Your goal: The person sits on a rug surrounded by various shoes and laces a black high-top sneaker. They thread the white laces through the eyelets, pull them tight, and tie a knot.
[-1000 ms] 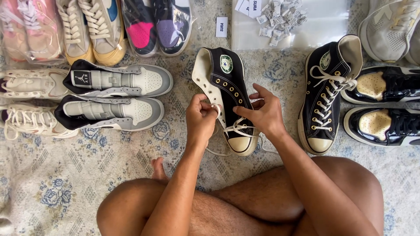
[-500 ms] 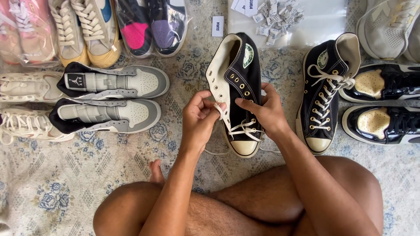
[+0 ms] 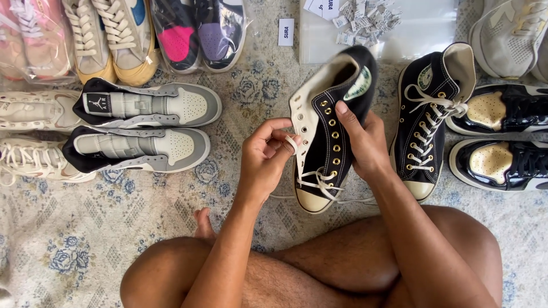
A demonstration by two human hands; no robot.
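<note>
We find the right hand (image 3: 365,142) gripping the black high-top sneaker (image 3: 328,137) upright over the patterned rug (image 3: 85,239), while the left hand (image 3: 268,154) pinches its white lace (image 3: 292,141) at an eyelet, beside the laced matching sneaker (image 3: 431,114).

head-worn view, steeply downward, close over rug (image 3: 68,251)

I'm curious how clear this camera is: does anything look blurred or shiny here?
Head view: soft, even light with faint shadows. The collar of the black high-top is smeared by motion, while both hands, left and right, look fairly sharp. Glare shows on the clear bag and on the glossy black shoes at the right edge.
</note>
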